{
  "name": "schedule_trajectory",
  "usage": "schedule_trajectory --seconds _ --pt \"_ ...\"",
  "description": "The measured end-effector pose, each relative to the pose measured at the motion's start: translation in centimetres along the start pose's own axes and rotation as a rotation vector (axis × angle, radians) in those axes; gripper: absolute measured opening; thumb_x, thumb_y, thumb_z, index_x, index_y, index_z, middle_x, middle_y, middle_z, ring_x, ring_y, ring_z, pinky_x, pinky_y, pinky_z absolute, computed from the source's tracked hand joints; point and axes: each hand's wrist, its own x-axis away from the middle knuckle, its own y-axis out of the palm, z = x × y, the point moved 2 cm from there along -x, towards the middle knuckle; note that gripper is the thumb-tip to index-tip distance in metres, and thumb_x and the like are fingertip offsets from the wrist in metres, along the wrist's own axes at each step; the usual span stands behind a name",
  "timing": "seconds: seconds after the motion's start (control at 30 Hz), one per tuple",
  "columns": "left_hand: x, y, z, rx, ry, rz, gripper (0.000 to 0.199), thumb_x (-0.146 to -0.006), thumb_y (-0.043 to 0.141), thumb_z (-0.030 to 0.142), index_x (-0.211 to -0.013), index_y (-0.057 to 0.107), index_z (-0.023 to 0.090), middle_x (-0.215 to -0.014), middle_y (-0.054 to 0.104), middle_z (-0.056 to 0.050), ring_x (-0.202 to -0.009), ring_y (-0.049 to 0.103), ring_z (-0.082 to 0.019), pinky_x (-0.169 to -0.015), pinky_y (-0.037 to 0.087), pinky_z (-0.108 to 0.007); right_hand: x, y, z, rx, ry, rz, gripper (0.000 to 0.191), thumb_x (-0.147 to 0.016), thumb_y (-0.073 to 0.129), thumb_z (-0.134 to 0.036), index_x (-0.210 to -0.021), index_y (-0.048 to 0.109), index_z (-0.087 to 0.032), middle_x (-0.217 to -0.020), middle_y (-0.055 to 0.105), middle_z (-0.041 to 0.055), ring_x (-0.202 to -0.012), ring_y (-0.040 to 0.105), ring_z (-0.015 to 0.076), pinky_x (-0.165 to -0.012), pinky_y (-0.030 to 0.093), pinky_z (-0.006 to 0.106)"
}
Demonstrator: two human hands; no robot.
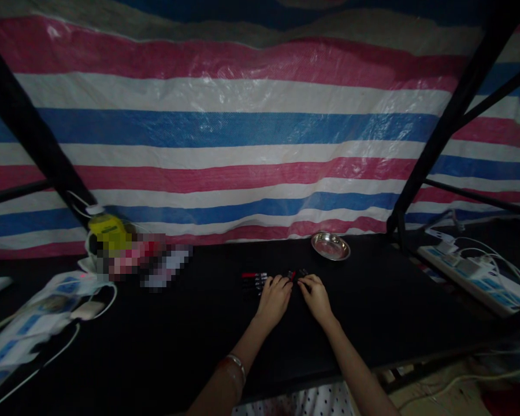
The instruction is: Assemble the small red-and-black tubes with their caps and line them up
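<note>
My left hand (275, 296) rests over the black table top (190, 341) with its fingers bent together and their tips at a small red and black piece (292, 275). My right hand (315, 296) is beside it, thumb and forefinger pinched near another small dark piece (303, 271). What lies inside either hand's fingers is too small and dark to make out. Just left of my left hand lies a row of several slim sticks (255, 279), red and black with silvery ends. Their kind is unclear, and my left hand partly hides them.
Behind the hands stands a shallow round metal dish (330, 247). A yellow bottle (109, 228), a power strip (30, 323) and white cables are at the left. Another power strip (476, 277) lies at the right. Striped plastic sheeting (242, 130) hangs behind, between dark metal posts (435, 133).
</note>
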Motion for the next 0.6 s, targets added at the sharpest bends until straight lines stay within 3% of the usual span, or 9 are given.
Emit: schedule_trajectory --seconds 0.2,0.4,0.6 --pt "0.0 -0.3 0.0 0.002 -0.018 -0.014 0.019 -0.086 0.043 0.015 -0.097 0.058 0.019 -0.100 0.062 -0.007 -0.099 0.051 -0.022 -0.087 0.038 -0.043 0.0 -0.3 0.1 -0.091 0.005 0.040 0.027 -0.085 0.044 -0.033 -0.092 0.066 -0.018 -0.089 0.063 0.0089 -0.087 0.057 0.0219 -0.080 0.046 0.036" --pt "0.0 -0.4 0.2 -0.027 -0.052 -0.037 0.017 -0.086 0.043 0.015 -0.093 0.058 0.019 -0.097 0.061 -0.005 -0.096 0.052 -0.020 -0.087 0.038 -0.040 0.0 -0.7 0.5 -0.198 0.056 0.209 0.026 -0.084 0.047 -0.038 -0.088 0.062 -0.017 -0.085 0.063 0.0080 -0.082 0.056 0.0209 -0.075 0.044 0.034" --pt "-0.1 -0.6 -0.3 -0.035 -0.128 0.090 0.019 -0.088 0.040 0.020 -0.096 0.057 0.020 -0.098 0.061 -0.004 -0.096 0.052 -0.020 -0.088 0.035 -0.040 -0.6 -0.6 1.2 -0.209 0.099 0.302 0.027 -0.082 0.049 -0.041 -0.083 0.063 -0.017 -0.080 0.061 0.0068 -0.069 0.054 0.0180 -0.066 0.044 0.031"
